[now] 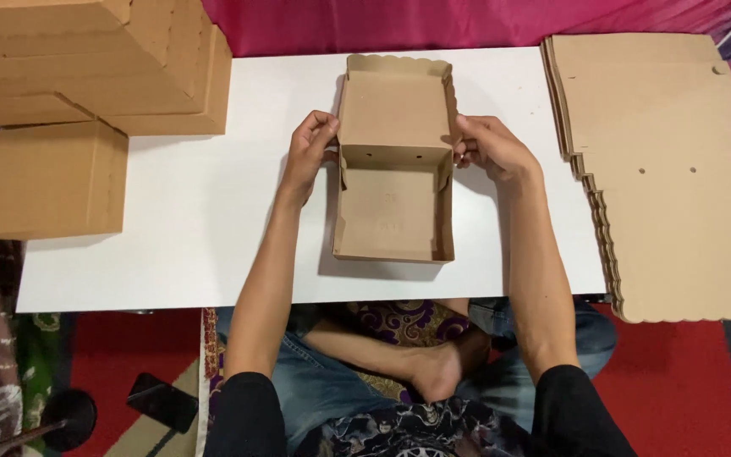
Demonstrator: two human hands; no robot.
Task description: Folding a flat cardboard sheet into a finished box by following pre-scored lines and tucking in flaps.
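Note:
A half-folded brown cardboard box (392,211) lies on the white table (196,228), its walls upright and its scalloped lid (394,106) tilted back toward the far edge. My left hand (308,152) grips the box's left side at the hinge between lid and tray. My right hand (488,145) pinches the right side at the same height. Both forearms reach in from the near edge.
Finished closed boxes (86,63) are stacked at the far left, with one more (54,178) in front of them. A pile of flat scalloped cardboard blanks (670,169) lies at the right. A dark phone (162,402) rests on the red floor mat.

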